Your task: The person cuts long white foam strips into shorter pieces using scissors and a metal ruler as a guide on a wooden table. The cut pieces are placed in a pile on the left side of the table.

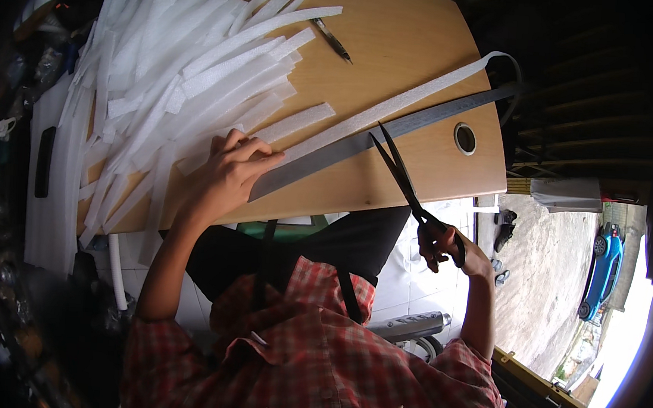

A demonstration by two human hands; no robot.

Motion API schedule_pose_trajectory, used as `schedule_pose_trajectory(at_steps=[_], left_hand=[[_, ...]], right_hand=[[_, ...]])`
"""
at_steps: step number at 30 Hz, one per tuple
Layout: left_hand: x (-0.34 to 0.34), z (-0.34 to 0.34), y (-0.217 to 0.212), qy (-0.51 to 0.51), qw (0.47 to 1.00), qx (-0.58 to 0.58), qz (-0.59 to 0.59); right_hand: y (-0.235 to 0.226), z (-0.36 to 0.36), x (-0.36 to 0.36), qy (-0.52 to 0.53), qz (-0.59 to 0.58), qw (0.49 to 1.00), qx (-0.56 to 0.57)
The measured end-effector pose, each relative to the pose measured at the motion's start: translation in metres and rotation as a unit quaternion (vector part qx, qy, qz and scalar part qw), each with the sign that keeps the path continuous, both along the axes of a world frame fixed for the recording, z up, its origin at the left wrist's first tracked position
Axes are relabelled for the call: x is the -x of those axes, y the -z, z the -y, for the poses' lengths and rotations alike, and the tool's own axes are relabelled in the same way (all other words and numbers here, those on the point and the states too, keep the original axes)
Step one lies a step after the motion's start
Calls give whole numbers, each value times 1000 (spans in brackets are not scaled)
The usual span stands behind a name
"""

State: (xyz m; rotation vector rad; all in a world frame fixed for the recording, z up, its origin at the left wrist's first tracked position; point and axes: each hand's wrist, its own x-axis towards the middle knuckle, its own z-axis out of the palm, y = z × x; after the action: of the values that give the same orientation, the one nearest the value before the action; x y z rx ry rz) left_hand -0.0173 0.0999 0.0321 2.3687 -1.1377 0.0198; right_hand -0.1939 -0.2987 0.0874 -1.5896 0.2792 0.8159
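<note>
My left hand (241, 165) rests at the table's near side, fingers bent together on the lower end of a long white foam strip (408, 97). That strip runs up to the right and curls over the far right edge. Alongside it lies a dark metal ruler (322, 159), its near end by my left thumb. In my right hand (443, 248) is a pair of black scissors (416, 206), fingers through the handles. The scissor blades are parted, their tips over the ruler. A short foam strip (298, 122) lies just beyond my left fingers.
A large heap of white foam strips (178, 60) covers the left of the wooden table (397, 29). A pen (331, 40) lies near the heap. The tabletop has a round ringed hole (465, 138) at right. Outside, a blue car (601, 273) stands beyond the doorway.
</note>
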Motion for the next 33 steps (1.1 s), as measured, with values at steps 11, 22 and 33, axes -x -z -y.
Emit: schedule_pose_trajectory(at_steps=[11,22,33], left_hand=[[8,-4,12,-20,999,40,15],[9,-4,23,-24,995,95,8],[5,-6,25,-35,990,135,-5]], right_hand=[[14,-1,-19,-3,-8,999,31],[5,-29,-32,33,68,997,27],[2,-38,-33,62,74,995,15]])
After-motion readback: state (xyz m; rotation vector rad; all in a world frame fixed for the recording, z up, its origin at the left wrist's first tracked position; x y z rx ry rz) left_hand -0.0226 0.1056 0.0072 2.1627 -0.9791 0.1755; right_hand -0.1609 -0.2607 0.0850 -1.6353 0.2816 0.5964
